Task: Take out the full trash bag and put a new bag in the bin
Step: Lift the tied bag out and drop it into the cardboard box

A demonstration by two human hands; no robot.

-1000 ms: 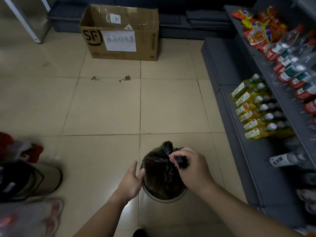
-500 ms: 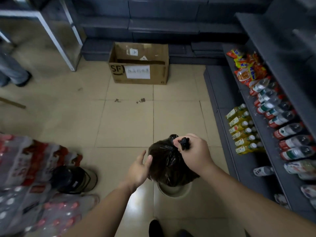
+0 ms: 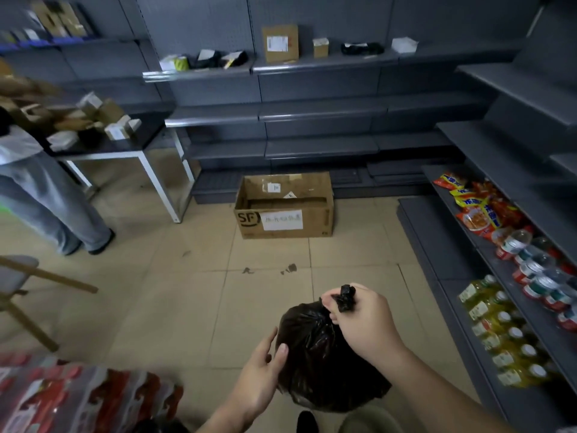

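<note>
Grey metal shelving [image 3: 318, 110] lines the back wall and runs down the right side, where the lower shelf carries snack packets [image 3: 477, 210], water bottles [image 3: 530, 267] and yellow drink bottles [image 3: 499, 335]. The tiled floor [image 3: 175, 295] holds an open cardboard box [image 3: 284, 207] with a white label on its front, standing against the foot of the back shelving. At the left a dark worktop [image 3: 106, 145] on white legs bears small boxes, and a person in wide grey trousers [image 3: 46, 207] stands beside it. Shrink-wrapped packs of red-capped bottles [image 3: 78, 398] fill the lower left corner. The full black trash bag [image 3: 321, 357] hangs clear above the bin [image 3: 371, 420], whose rim shows at the bottom edge just below it. The right hand [image 3: 362, 320] grips the bag's gathered neck, its fingers curled tight round the twisted plastic that pokes out above them. The left hand [image 3: 262, 370] lies against the bag's left side with fingers straight and slightly spread.
</note>
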